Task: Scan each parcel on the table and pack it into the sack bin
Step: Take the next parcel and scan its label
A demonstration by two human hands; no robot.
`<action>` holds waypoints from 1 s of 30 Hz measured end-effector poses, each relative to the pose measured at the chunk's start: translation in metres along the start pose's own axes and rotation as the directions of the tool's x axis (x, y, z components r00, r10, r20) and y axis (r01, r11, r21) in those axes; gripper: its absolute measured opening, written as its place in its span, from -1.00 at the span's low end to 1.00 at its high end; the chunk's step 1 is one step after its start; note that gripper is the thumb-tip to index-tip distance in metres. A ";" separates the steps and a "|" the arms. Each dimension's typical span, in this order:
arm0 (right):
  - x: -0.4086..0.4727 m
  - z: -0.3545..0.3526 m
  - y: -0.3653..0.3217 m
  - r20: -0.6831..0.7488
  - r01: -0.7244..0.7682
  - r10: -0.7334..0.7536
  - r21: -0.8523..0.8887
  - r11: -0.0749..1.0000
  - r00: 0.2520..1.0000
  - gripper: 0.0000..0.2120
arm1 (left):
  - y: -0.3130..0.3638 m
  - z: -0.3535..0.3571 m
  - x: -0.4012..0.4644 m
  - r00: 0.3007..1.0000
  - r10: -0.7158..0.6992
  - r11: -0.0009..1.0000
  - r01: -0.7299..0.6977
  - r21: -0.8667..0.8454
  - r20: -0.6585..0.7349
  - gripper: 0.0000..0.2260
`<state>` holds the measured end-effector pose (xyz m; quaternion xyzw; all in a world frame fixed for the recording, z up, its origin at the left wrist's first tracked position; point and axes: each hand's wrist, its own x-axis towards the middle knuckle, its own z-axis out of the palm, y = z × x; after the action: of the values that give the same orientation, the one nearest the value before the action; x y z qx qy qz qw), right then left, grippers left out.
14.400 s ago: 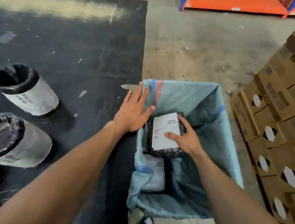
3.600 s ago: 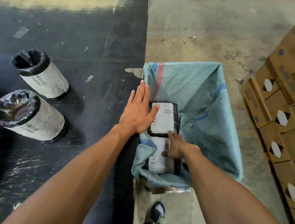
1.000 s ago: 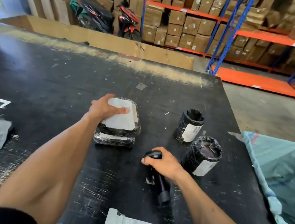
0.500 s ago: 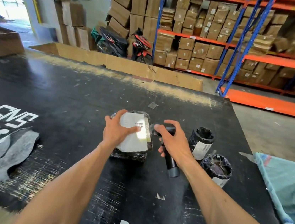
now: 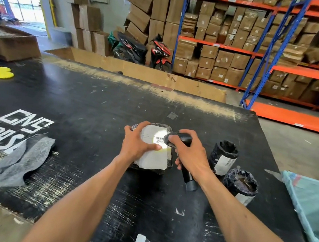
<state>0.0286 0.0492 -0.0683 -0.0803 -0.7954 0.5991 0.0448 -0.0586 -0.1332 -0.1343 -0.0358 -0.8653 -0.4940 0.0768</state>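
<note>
A parcel (image 5: 152, 148) is gripped on the table (image 5: 87, 112) by the left hand (image 5: 137, 144); just beside it, a scanner (image 5: 180, 141) clenched in the right hand (image 5: 190, 155) lights its barcode label (image 5: 159, 140). "GNS" (image 5: 26, 122) is painted left.

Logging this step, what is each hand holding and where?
Right hand grips the scanner by its handle. Left hand holds the parcel from its left side.

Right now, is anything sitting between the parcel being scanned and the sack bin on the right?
Yes. Two upright black-wrapped cylindrical parcels stand on the table between the flat parcel and the sack bin. The right hand with the barcode scanner is also on that side.
</note>
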 end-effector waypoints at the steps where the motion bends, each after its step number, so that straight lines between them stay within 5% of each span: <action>1: -0.001 0.000 -0.001 -0.006 0.002 -0.002 -0.001 1.000 1.000 -0.61 | 0.000 0.000 0.000 1.000 0.000 1.000 0.000 -0.001 -0.002 -0.13; 30: -0.016 -0.005 -0.009 -0.044 0.013 -0.013 -0.006 1.000 0.999 -0.59 | 0.008 0.000 -0.009 0.998 -0.016 1.000 0.017 0.020 -0.058 -0.17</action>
<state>0.0448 0.0491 -0.0579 -0.0886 -0.7963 0.5947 0.0662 -0.0490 -0.1290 -0.1289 -0.0133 -0.8679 -0.4867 0.0981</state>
